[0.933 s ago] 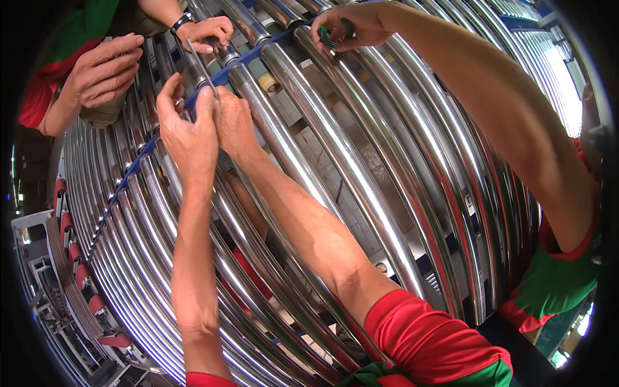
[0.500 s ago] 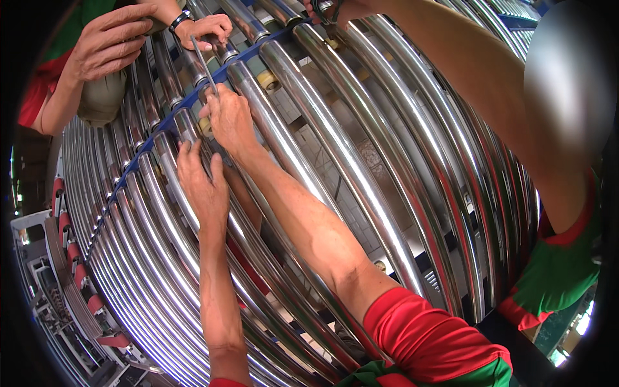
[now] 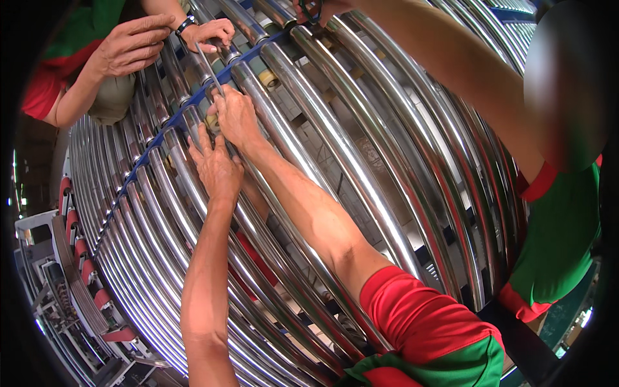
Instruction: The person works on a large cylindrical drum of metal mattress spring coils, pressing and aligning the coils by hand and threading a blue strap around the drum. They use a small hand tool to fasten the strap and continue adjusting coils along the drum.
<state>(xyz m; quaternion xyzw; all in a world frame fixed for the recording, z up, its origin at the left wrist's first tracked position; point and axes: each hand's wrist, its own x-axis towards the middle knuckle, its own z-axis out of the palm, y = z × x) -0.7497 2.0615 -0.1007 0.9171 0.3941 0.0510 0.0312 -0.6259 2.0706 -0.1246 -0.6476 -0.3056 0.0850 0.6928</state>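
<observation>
My right hand [image 3: 237, 116] is closed around the lower end of a thin metal bar-like tool [image 3: 207, 63] at the blue rail [image 3: 187, 103]. The exact kind of tool cannot be made out. Just below it, my left hand [image 3: 219, 169] lies on a shiny metal roller [image 3: 192, 115] near the rail, fingers stretched out and apart. A yellowish roller end piece [image 3: 213, 122] shows between my hands. Across the rail, a co-worker's watch-wearing hand [image 3: 213, 32] is by the tool's upper end; their other hand [image 3: 137, 46] is raised with bent fingers.
Rows of parallel metal rollers [image 3: 329, 142] stretch both sides of the rail, with gaps between them. Another person's forearm [image 3: 451, 71] crosses the upper right, its hand [image 3: 316, 9] around something dark. Machinery with red pieces [image 3: 84, 264] stands at the left edge.
The whole view has shifted slightly. My left hand has turned a little and moved closer to my right. The right hand still grips the tool; the right-hand co-worker's arm has shifted slightly.
</observation>
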